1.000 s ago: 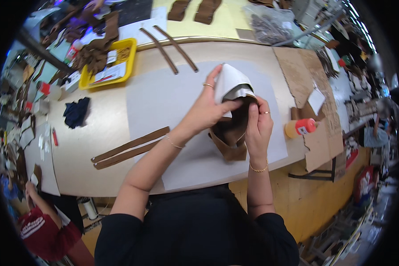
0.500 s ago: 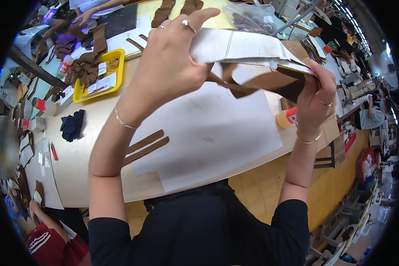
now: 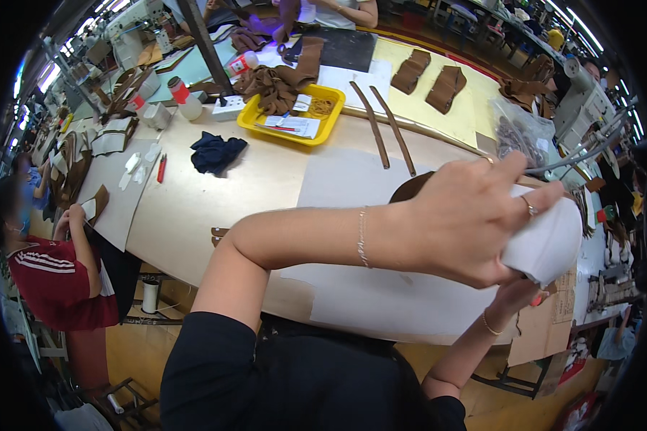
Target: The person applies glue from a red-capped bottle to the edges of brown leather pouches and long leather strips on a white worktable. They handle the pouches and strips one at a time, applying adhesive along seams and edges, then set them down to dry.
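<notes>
My left hand [image 3: 474, 223] reaches across to the right, its fingers bent over a brown leather piece with a white backing [image 3: 553, 241]. The piece is raised above the table and bends over, white side showing. Beneath its near end is my right hand [image 3: 517, 293], closed at the edge and partly hidden by the piece. A curved brown part [image 3: 412, 187] shows beyond my left wrist; whether it belongs to the held piece is unclear. Under my arms lies a large white sheet [image 3: 381, 305]. Two long thin brown strips [image 3: 370, 126] lie beyond it.
A yellow tray [image 3: 327, 136] holds brown scraps, rubber bands and papers. Left of it are a dark cloth [image 3: 218, 152], a red pen [image 3: 162, 168] and a bottle [image 3: 187, 104]. A co-worker in a red shirt [image 3: 65, 280] sits at left. A clear plastic bag [image 3: 521, 133] lies at the far right.
The view has turned left. My left hand has moved rightward along the piece, toward my right hand, and the piece now appears end-on at the right.
</notes>
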